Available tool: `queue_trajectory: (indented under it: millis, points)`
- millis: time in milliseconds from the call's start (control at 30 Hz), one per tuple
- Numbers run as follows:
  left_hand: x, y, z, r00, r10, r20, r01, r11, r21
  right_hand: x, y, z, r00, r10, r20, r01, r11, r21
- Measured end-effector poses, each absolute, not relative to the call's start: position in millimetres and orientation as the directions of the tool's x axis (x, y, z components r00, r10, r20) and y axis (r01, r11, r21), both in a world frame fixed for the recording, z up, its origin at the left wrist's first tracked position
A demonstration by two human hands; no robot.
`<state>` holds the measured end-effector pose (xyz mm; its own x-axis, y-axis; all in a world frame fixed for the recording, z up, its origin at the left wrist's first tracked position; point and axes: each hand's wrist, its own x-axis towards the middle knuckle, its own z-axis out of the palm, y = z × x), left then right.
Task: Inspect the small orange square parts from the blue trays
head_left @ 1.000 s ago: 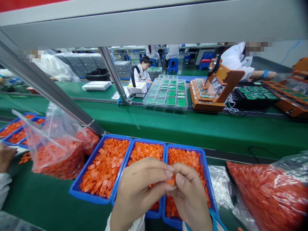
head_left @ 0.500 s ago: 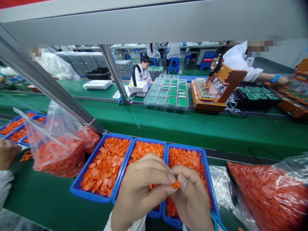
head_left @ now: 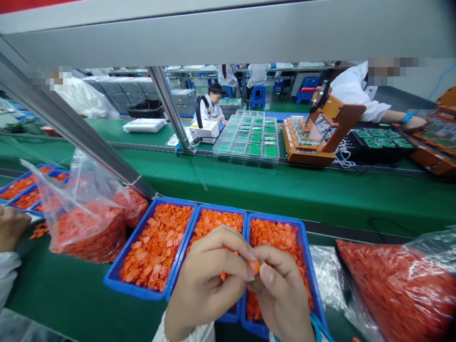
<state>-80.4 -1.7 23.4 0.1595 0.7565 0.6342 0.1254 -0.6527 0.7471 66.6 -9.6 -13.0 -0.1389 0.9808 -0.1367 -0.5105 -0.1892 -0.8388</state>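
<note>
Head view: both forearms come up from the bottom edge, wrists close together, hands meeting over the middle and right blue trays. Left hand (head_left: 206, 285) is curled, back to the camera, fingers bent inward w/ thumb and forefinger tips pressed on a small orange part (head_left: 255, 266). Right hand (head_left: 281, 294) mirrors it, thumb nail up, thumb and forefinger pinching the same part from the other side; remaining fingers folded under, so neither hand is spread. The part sits between the fingertips of both hands, above the seam of the middle tray (head_left: 199, 223) and right tray (head_left: 303, 247), clear of the piles below. Blue strap at the right wrist.

Around: left tray (head_left: 119, 270) also full of orange parts, all three side by side on the green tabletop (head_left: 71, 294). Clear bag of orange parts (head_left: 85, 223) just left of the trays, another bag (head_left: 395, 285) to the right. A co-worker's hand (head_left: 12, 228) at the far left edge.
</note>
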Motion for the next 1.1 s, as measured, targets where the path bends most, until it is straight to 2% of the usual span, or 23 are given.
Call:
queue_trajectory:
  millis: [167,300,467,700,867,1000,1100]
  points:
    - [-84,1,23,0.212,0.736,0.642,0.110,-0.671,0.733,66,-7,-6,-0.193,0.979,-0.067,-0.524,-0.161,-0.837]
    - [-88,2,23,0.235,0.732,0.640,0.081,-0.671,0.737,66,-8,-8,-0.164,0.982,-0.095,-0.526,-0.169,-0.834]
    - [-88,5,21,0.216,0.734,0.645,0.088,-0.672,0.735,67,-11,-15,-0.095,0.987,-0.127,-0.526,-0.159,-0.836]
    - [-83,6,18,0.135,0.720,0.681,0.087,-0.693,0.715,65,-12,-15,-0.111,0.986,-0.121,-0.557,-0.163,-0.814]
    - [-79,6,15,0.059,0.732,0.679,0.002,-0.680,0.733,63,-12,-14,-0.103,0.988,-0.112,-0.584,-0.151,-0.797]
    - [-77,6,16,0.059,0.724,0.687,-0.019,-0.687,0.726,66,-13,-17,-0.088,0.989,-0.115,-0.577,-0.145,-0.804]
    - [-77,6,16,0.080,0.708,0.701,-0.023,-0.702,0.712,72,-15,-25,-0.152,0.984,-0.095,-0.580,-0.167,-0.798]
